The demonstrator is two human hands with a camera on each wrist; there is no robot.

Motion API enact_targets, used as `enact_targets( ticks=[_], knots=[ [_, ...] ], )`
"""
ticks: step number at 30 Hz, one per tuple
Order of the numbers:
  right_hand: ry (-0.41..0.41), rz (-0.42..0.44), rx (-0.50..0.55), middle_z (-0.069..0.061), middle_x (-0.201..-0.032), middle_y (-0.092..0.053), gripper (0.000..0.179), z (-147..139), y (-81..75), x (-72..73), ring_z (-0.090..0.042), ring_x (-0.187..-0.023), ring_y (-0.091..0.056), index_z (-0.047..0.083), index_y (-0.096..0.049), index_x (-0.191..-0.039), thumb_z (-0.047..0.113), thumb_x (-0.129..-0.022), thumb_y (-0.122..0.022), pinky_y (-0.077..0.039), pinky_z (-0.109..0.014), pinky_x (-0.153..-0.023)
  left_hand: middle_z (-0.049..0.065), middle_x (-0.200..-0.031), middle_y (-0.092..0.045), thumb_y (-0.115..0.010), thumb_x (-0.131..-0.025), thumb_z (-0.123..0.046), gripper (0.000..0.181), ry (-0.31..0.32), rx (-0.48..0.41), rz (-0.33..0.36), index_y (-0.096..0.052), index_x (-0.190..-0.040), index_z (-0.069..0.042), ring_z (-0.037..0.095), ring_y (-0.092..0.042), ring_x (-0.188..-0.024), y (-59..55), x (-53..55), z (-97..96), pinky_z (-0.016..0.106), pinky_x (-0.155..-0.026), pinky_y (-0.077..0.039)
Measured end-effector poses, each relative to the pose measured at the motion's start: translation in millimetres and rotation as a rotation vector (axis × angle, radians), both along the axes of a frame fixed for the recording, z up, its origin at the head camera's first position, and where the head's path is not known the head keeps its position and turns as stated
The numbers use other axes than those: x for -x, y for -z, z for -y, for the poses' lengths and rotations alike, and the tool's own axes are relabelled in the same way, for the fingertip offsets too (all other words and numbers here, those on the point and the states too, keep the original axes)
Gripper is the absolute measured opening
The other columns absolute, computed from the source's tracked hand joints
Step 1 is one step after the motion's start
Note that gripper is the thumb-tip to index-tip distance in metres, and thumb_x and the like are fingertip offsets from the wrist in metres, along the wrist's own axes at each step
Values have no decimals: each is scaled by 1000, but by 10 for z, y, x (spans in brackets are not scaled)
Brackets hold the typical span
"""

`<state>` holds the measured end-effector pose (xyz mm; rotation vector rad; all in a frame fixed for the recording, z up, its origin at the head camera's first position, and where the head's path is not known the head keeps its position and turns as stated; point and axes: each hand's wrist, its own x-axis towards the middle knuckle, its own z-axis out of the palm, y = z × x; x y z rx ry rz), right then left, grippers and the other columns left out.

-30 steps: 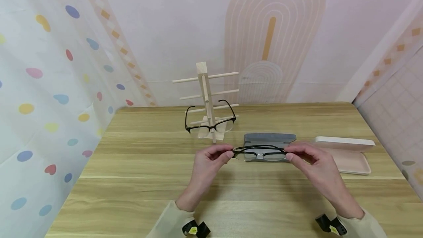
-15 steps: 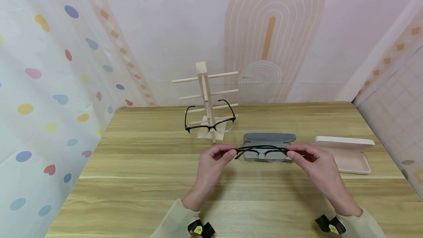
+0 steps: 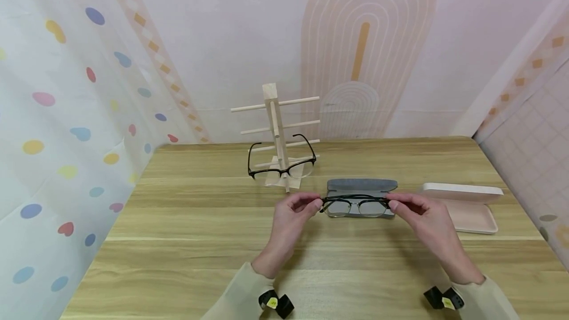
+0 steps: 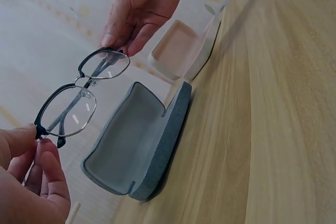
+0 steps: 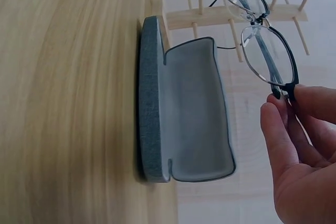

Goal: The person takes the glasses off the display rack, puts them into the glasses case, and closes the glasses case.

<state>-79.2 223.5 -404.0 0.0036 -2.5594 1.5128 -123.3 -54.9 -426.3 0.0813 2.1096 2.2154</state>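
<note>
A pair of black half-rim eyeglasses [image 3: 354, 200] is held up with its temples folded behind the lenses. My left hand [image 3: 293, 226] pinches one end of the frame and my right hand [image 3: 424, 226] pinches the other. Below and just behind the glasses, an open grey-blue glasses case [image 3: 362, 184] sits on the table. In the right wrist view the case [image 5: 197, 114] shows a pale grey lining with nothing lying in it; the eyeglasses [image 5: 270, 53] are apart from it.
A wooden display stand [image 3: 271, 94] with several pegs stands at the back left. Another pair of black-framed glasses [image 3: 266, 172] hangs low on it with temples spread. To the right lies an open white case with pink lining [image 3: 471, 216]. A patterned curtain [image 3: 222, 38] backs the table [image 3: 186, 251].
Both hands have shifted slightly to the right with the eyeglasses, the left more than the right. The lenses now face the head camera more fully, above the grey-blue case.
</note>
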Motion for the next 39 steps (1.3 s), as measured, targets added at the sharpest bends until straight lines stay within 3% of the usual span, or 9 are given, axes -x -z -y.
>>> enact_targets(
  ticks=[7,22,36,39],
  knots=[
    [16,36,-25,-3,-108,-76,29,-22,50,38,2,-94,-64,8,-76,-118,31,-101,-71,-52,-15,-76,10,-99,-75,-78,-93,-9,20,-21,8,3,-73,-105,6,12,-69,-86,46,37,-37,22,-79,-57],
    [49,66,-31,-8,-115,-74,34,-97,119,117,5,-96,-62,7,-76,-119,35,-101,-69,-50,-14,-77,13,-102,-75,-76,-92,-3,19,-43,-12,-8,-73,-106,9,13,-70,-90,97,52,-169,21,-81,-56],
    [93,73,36,-1,-110,-72,32,-114,221,187,2,-88,-60,1,-75,-120,26,-100,-72,-51,-15,-71,13,-99,-76,-76,-91,-3,14,-54,34,-48,-76,-101,6,9,-69,-85,191,164,-255,19,-78,-55],
    [97,56,28,-5,-110,-72,30,-102,223,194,2,-87,-59,-1,-75,-118,23,-100,-71,-51,-15,-70,13,-99,-76,-75,-91,-2,13,-64,46,-44,-76,-101,6,8,-68,-83,201,187,-279,17,-76,-54]
  ],
)
